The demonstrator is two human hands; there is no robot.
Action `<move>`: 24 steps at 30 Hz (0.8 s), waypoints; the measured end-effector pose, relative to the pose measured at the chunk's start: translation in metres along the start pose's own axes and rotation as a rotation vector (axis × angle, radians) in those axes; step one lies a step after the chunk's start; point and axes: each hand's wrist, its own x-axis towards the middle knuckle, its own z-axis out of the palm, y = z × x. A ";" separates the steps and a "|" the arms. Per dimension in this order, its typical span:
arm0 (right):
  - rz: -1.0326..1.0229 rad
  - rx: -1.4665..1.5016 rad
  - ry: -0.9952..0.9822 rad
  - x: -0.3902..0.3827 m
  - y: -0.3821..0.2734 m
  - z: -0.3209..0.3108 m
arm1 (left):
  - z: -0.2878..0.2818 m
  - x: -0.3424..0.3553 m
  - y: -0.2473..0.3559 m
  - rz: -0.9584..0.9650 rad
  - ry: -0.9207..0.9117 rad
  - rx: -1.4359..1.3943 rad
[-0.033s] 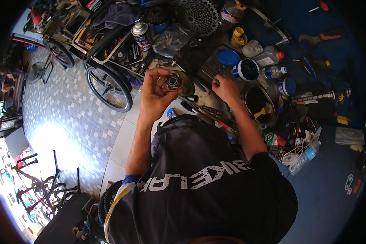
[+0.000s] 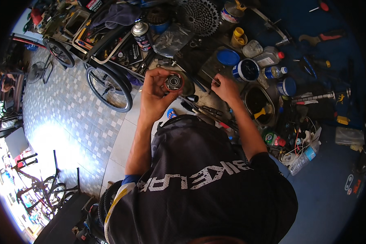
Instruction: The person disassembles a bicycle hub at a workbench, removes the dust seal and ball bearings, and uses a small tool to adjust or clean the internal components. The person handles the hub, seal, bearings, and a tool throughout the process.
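My left hand (image 2: 155,94) holds up a round, red-rimmed bicycle hub part (image 2: 173,82) between thumb and fingers. Its open face shows a dark ring with a metal bearing at the centre. To the right, my right hand (image 2: 225,88) is closed around a thin metal rod-like tool (image 2: 207,75), whose tip points up and left. The tool is apart from the hub part. My fingers hide its other end, so I cannot tell its exact kind.
A workbench holds a spray can (image 2: 140,35), a large cassette sprocket (image 2: 200,17), a tub of dark grease (image 2: 245,70), its blue lid (image 2: 227,57) and a basin with a yellow brush (image 2: 262,111). A bicycle wheel (image 2: 109,86) stands on the tiled floor at left.
The hub part's face has tilted very slightly and its bearing shows brighter. My right hand has shifted a touch to the left. The surroundings look the same.
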 end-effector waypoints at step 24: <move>-0.285 0.931 -0.017 -0.019 -0.107 -0.101 | 0.017 0.010 0.010 0.041 -0.054 0.416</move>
